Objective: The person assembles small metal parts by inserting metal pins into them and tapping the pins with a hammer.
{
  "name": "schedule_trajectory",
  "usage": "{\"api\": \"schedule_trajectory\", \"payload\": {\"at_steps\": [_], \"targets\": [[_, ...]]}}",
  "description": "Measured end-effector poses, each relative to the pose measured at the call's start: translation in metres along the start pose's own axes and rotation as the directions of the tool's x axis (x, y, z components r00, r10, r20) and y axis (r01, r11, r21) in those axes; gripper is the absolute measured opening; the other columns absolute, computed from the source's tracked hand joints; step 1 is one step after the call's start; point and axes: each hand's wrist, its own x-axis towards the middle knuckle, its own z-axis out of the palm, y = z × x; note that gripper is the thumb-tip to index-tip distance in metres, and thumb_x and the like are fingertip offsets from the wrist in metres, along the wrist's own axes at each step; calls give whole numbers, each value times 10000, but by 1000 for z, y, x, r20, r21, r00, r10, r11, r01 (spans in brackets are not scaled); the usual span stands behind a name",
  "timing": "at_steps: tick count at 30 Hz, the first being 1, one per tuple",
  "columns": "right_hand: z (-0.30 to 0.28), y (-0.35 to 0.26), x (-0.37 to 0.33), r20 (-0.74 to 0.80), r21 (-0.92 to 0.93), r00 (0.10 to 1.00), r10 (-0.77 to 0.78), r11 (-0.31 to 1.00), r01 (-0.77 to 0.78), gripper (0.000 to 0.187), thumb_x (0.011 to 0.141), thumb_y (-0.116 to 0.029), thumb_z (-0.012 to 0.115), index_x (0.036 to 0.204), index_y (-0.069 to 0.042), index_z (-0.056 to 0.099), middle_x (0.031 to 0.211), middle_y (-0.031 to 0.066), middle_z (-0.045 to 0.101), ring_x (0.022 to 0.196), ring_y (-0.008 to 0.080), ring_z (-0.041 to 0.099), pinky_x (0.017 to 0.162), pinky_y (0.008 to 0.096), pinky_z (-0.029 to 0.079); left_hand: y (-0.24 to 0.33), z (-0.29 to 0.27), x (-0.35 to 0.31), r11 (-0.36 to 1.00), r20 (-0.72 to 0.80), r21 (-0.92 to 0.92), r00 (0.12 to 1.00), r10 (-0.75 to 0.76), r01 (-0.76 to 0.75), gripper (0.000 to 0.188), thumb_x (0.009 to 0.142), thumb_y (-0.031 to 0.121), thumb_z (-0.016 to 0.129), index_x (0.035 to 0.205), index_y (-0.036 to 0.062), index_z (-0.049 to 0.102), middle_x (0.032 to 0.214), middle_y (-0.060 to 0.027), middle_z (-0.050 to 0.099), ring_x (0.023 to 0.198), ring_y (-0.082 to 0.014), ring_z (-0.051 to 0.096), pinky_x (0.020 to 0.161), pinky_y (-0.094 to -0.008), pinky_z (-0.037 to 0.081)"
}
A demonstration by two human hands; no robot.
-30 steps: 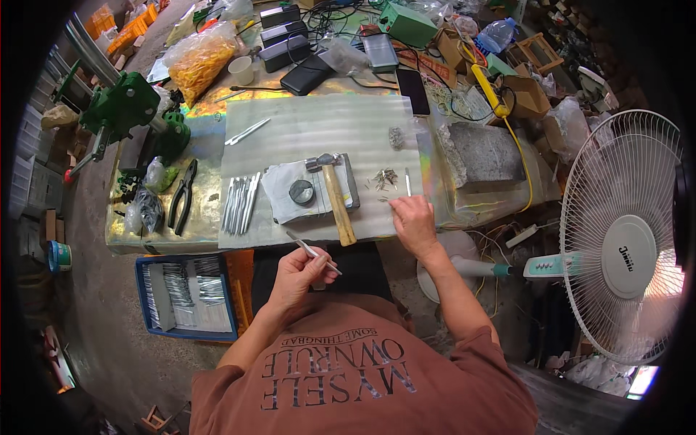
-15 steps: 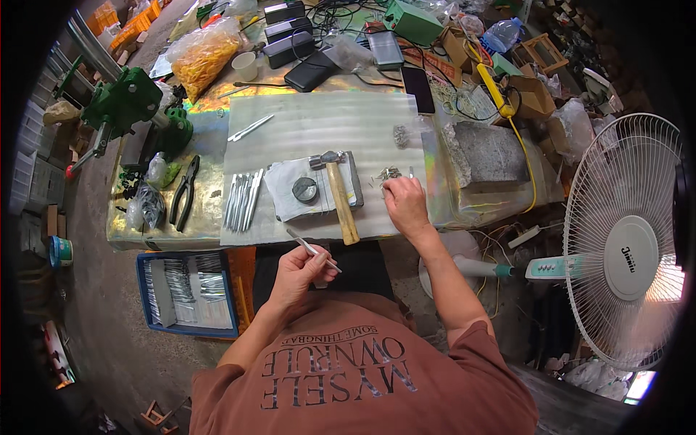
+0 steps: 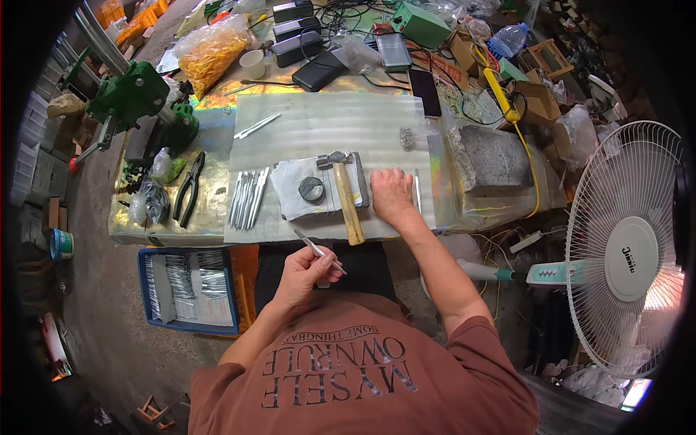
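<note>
My left hand is closed around a slim, tapered silver metal piece, held just off the front edge of the bench. My right hand rests on the pale foam sheet, fingers curled under and covering the spot where small metal pins lay. What they grip is hidden. Beside it, a hammer with a wooden handle lies across a paper-covered block, next to a small round dark piece. To the left lies a row of slim silver pieces; a single one lies right of my right hand.
Black-handled pliers and a green machine stand left. A blue tray of silver pieces sits below the bench. On the right are a stone block and a large fan. Cables and boxes crowd the back.
My right hand has shifted slightly left and forward, now covering the small pins that showed before. My left hand keeps its hold on the silver piece. The view has moved slightly.
</note>
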Motion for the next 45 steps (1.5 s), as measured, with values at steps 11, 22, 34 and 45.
{"api": "schedule_trajectory", "payload": {"at_steps": [11, 22, 34, 45], "targets": [[-28, 22, -30, -225, 596, 962, 153, 803, 11, 105, 797, -77, 513, 805, 15, 462, 707, 107, 556, 627, 251, 536, 566, 310, 410, 0, 1, 0, 999, 50, -23, 998, -35, 36, 124, 827, 144, 549, 867, 28, 527, 783, -91, 594, 667, -151, 605, 563, -238, 502], [-51, 10, -70, 229, 967, 943, 243, -167, -192, 72, 822, -84, 540, 840, -17, 522, 724, 9, 546, 640, 65, 496, 583, 182, 396, 5, 7, -2, 999, 66, 47, 998, -6, 3, 139, 813, 145, 572, 852, 11, 564, 763, -73, 590, 679, -139, 602, 570, -225, 495], [-72, -48, -100, 283, 937, 957, 69, -233, -260, 124, 859, -155, 513, 841, -33, 505, 730, -15, 522, 657, 38, 463, 610, 167, 387, 17, 32, 15, 975, 213, 189, 974, 75, -117, 182, 827, 180, 563, 878, 6, 577, 718, -32, 580, 645, -82, 553, 593, -206, 456], [-79, -50, -101, 170, 964, 985, -32, 212, -159, 122, 866, -116, 484, 814, -6, 484, 704, -30, 458, 643, 29, 389, 548, 168, 344, 15, 25, 12, 964, 208, 219, 973, 104, -150, 138, 828, 173, 563, 786, 42, 554, 658, 5, 547, 605, -56, 515, 551, -187, 419]]}}
